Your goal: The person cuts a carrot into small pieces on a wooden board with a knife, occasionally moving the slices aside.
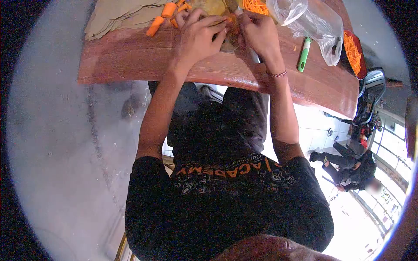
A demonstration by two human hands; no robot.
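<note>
At the top of the head view, my right hand [260, 37] is closed around a knife [231, 5], whose blade shows beside my fingers. My left hand [198, 37] has its fingers bent and pressed down on a small piece of carrot [229, 19] close to the blade. Both hands are over a round yellowish board [212, 6], mostly covered by them. Left of my left hand lie cut carrot chunks [155, 26]. Beyond my right hand is a heap of carrot shreds [256, 6].
A clear plastic bag [320, 21] and a green-handled tool [304, 54] lie on the wooden table [126, 56] to the right. A red dish [362, 71] of carrot shreds stands at its right edge. Brown paper [115, 19] covers the left. A person [359, 169] sits farther off.
</note>
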